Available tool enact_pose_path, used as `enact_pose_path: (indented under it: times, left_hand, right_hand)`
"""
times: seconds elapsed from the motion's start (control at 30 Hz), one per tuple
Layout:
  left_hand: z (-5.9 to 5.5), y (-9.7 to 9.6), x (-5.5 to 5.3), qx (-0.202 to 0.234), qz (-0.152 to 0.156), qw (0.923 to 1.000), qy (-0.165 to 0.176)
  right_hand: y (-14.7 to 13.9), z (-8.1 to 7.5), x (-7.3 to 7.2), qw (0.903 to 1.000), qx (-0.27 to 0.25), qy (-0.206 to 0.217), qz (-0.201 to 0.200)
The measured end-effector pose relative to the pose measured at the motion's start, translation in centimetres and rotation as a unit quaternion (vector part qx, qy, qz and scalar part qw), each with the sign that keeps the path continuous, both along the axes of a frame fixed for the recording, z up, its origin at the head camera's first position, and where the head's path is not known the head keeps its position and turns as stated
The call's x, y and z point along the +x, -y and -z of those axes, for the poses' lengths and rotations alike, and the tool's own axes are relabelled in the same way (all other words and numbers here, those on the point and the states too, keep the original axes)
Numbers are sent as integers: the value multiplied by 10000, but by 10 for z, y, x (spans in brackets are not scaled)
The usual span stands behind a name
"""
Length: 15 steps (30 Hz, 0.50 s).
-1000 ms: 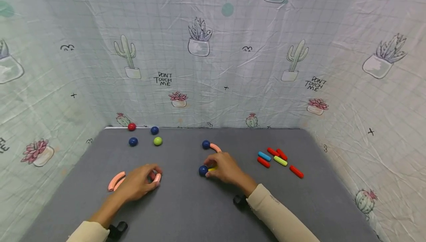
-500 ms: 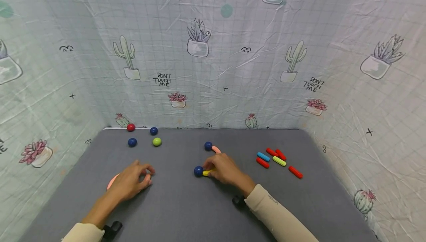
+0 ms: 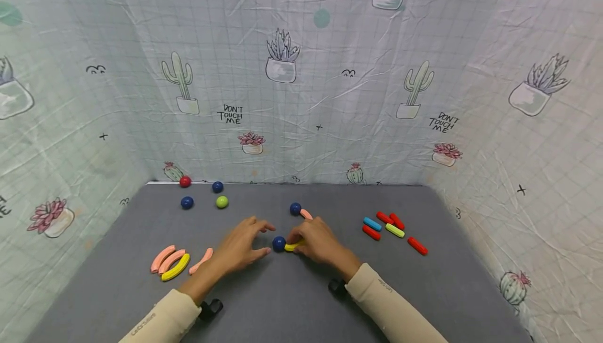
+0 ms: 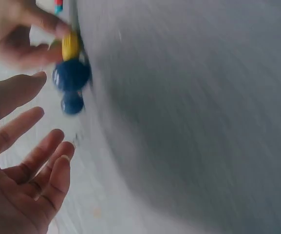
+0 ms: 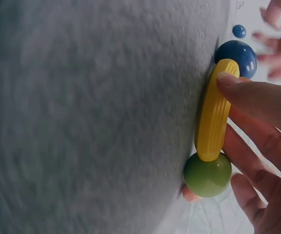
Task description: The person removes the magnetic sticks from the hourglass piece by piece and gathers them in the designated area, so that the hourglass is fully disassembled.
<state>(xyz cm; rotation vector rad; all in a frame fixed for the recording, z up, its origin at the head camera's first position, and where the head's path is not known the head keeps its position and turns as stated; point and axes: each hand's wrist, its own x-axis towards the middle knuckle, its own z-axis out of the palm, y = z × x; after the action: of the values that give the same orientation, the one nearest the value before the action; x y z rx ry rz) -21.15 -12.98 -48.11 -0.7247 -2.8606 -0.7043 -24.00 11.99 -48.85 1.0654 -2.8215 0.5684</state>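
My right hand [image 3: 321, 242] pinches a ribbed yellow curved rod [image 5: 212, 117] low over the table. A blue ball [image 3: 279, 244] is at the rod's left end. In the right wrist view a green ball [image 5: 207, 176] sits at the other end; the hand hides it in the head view. My left hand [image 3: 241, 244] holds nothing, its fingers spread and slightly bent just left of that blue ball. Behind the right hand, another blue ball [image 3: 295, 208] adjoins a salmon curved rod [image 3: 306, 214], partly hidden by the hand.
Left of my left forearm lie several salmon curved rods [image 3: 162, 258] and one yellow curved rod [image 3: 176, 267]. Loose balls, including a red ball [image 3: 185, 181] and a green ball [image 3: 222, 202], sit back left. Several short straight rods, one a blue rod [image 3: 372, 223], lie at right.
My left hand has let go of a salmon rod at the left and moved right, beside the blue ball. The right hand's yellow rod and blue ball have shifted slightly left.
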Motion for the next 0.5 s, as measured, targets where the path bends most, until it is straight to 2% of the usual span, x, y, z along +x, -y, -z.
enact_pose_path:
  times: [0.13, 0.23, 0.5]
  left_hand:
    - [8, -22, -9, -96, 383, 9992, 38]
    - [14, -31, -14, -198, 524, 9984, -32]
    - [19, -33, -16, -145, 327, 9993, 59]
  right_hand:
    - [5, 0, 3, 9999, -96, -83, -96]
    - [7, 2, 3, 9998, -173, -106, -90]
    - [6, 5, 2, 9994, -227, -249, -8]
